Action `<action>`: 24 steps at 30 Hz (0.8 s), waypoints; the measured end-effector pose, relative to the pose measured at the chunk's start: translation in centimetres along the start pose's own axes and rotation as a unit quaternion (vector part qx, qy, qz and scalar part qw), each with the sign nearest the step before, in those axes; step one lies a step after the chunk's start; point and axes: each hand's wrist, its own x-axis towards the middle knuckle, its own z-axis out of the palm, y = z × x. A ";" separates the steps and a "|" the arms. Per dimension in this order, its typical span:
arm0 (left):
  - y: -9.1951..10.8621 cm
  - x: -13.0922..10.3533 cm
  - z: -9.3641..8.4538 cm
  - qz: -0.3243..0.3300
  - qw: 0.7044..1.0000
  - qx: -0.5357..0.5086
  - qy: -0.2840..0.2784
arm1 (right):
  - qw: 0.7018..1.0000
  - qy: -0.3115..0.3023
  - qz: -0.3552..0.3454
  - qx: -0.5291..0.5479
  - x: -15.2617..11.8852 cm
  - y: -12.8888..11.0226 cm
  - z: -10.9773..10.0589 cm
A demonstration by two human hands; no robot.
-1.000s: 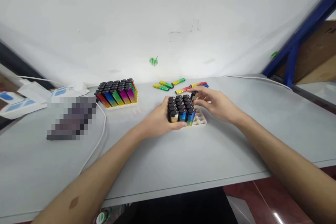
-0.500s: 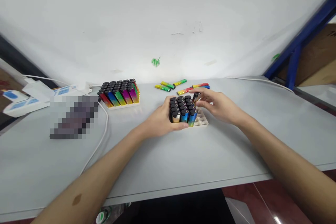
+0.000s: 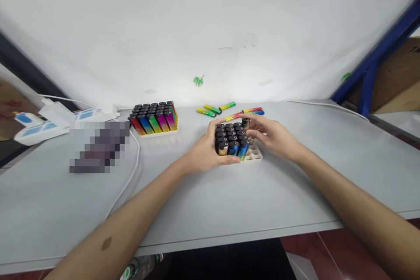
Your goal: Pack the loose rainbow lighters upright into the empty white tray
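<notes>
A pale tray with a grid of pockets stands on the table, several black-topped lighters upright in its left part. Around the left side of that group my left hand is wrapped, thumb along the front. My right hand pinches one dark-topped lighter at the back right of the group, above the tray. Its lower end is hidden. Behind the hands lie several loose lighters, among them a green-yellow one and a red-yellow one.
A second tray full of colourful lighters stands to the left. Farther left are a blurred dark object, a white power strip and a white cable. A white wall rises behind the grey table.
The whole view has shifted slightly, so things sit a little more to the right. The lighter in my right hand looks slightly lower, nearer the tray. My left hand keeps its hold.
</notes>
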 end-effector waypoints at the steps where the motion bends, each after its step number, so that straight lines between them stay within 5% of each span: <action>1: 0.0 0.0 0.0 -0.001 1.000 0.000 0.001 | 1.000 0.008 -0.001 0.010 0.0 0.0 0.0; 24: 0.6 0.0 -0.6 -0.003 0.998 0.061 -0.003 | 1.000 -0.023 0.006 -0.016 -0.1 -0.3 -0.1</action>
